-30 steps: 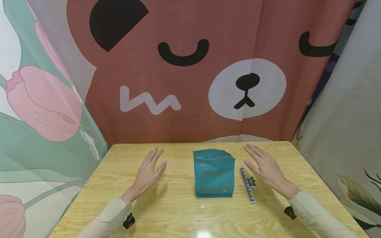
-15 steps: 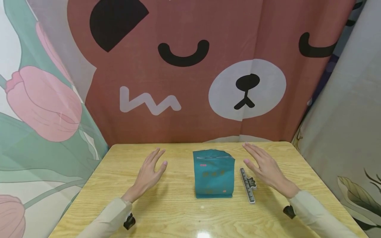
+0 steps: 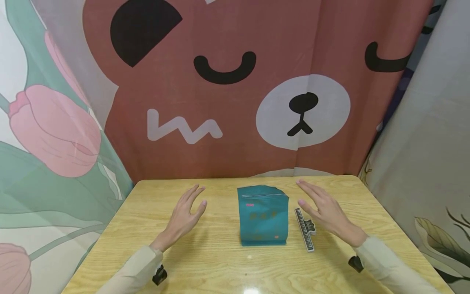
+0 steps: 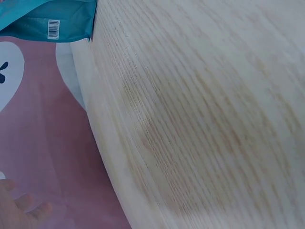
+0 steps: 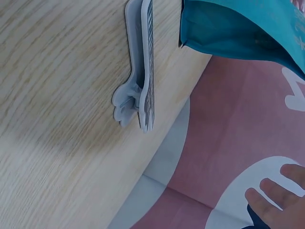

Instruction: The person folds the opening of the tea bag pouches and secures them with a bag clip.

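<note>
A teal pouch (image 3: 263,218) stands upright on the table, a little right of the middle in the head view. To its right lies a bag clip (image 3: 305,230) with a piano-key pattern; the right wrist view shows the grey clip (image 5: 136,71) from its side. My left hand (image 3: 183,214) hovers over the table left of the pouch, fingers extended, holding nothing. On the other side, my right hand (image 3: 328,212) is held above the table beside the clip, fingers straight and touching nothing. Only fingers show in the left wrist view.
The wooden table (image 3: 220,269) ends at a back edge against a curtain (image 3: 235,155) with a bear print. Printed fabric (image 3: 55,130) also hangs at the left, and another curtain (image 3: 422,171) hangs at the right.
My right hand has shifted very slightly left. The head view has tilted a touch; pouch and clip stay where they were on the table.
</note>
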The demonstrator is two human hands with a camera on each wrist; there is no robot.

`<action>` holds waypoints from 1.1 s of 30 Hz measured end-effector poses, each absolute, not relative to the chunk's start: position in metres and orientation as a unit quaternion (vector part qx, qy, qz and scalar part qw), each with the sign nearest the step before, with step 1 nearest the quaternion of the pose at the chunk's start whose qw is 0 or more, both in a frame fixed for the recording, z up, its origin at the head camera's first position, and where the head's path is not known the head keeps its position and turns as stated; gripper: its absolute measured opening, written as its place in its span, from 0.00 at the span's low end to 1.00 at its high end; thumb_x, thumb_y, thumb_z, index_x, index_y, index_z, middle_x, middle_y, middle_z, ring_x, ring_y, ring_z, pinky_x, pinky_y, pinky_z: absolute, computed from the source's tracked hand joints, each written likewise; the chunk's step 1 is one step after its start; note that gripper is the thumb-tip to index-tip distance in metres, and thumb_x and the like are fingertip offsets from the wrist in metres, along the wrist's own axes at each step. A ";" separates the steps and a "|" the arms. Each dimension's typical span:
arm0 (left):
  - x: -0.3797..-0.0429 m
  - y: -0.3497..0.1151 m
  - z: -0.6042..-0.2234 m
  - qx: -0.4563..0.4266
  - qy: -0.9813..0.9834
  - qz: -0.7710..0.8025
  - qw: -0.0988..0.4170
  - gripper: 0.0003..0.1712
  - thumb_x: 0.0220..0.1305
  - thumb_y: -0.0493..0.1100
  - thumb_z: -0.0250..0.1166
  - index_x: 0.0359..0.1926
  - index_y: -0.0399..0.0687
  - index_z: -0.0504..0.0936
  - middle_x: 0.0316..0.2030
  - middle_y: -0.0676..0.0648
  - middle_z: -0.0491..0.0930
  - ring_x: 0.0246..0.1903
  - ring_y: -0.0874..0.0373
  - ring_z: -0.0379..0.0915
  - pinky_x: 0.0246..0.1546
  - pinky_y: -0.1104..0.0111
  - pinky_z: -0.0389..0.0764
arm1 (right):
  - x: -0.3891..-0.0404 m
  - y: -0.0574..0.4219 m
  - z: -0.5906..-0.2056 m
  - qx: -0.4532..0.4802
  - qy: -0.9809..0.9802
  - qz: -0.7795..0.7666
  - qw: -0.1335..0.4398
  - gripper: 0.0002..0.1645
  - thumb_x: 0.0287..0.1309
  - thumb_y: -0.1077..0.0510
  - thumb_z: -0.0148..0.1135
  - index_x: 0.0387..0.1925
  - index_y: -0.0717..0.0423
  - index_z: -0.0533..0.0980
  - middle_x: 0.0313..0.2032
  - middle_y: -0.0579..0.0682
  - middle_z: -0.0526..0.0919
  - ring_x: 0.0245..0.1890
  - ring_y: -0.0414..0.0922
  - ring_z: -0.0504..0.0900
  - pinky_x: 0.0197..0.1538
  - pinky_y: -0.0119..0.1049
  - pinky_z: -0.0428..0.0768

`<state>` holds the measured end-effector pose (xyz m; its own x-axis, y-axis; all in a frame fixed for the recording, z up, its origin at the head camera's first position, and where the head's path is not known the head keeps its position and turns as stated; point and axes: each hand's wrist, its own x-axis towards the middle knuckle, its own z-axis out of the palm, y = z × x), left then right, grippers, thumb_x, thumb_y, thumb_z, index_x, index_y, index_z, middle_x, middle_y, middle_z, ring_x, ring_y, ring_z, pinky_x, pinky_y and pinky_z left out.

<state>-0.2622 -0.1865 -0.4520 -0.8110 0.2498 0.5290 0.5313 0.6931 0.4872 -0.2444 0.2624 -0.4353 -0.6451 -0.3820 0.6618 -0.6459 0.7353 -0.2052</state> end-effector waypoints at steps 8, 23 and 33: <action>-0.262 -0.184 -0.447 -0.228 -0.889 -0.331 0.219 0.29 0.73 0.56 0.55 0.71 0.54 0.69 0.72 0.43 0.61 0.70 0.41 0.56 0.62 0.37 0.60 | -0.241 0.258 -0.433 0.294 -0.878 0.223 0.306 0.37 0.65 0.52 0.64 0.72 0.51 0.65 0.67 0.56 0.71 0.63 0.58 0.72 0.58 0.61 0.71; -0.262 -0.175 -0.441 -0.237 -0.890 -0.328 0.213 0.29 0.74 0.57 0.54 0.71 0.56 0.68 0.73 0.48 0.60 0.70 0.44 0.56 0.61 0.37 0.62 | -0.240 0.252 -0.427 0.318 -0.860 0.233 0.325 0.34 0.66 0.49 0.64 0.69 0.56 0.69 0.63 0.56 0.75 0.60 0.57 0.75 0.55 0.59 0.75; -0.259 -0.176 -0.442 -0.249 -0.883 -0.338 0.210 0.28 0.74 0.56 0.54 0.72 0.58 0.67 0.73 0.52 0.59 0.70 0.46 0.56 0.60 0.37 0.63 | -0.243 0.246 -0.428 0.349 -0.837 0.242 0.346 0.33 0.71 0.41 0.56 0.67 0.58 0.71 0.62 0.55 0.76 0.59 0.55 0.76 0.56 0.54 0.75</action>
<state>-0.2588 -0.1759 -0.4423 -0.7872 0.2982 0.5399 0.5823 0.6478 0.4912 -0.2428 0.2458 -0.4277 -0.5165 -0.4164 0.7482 -0.7511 0.6399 -0.1624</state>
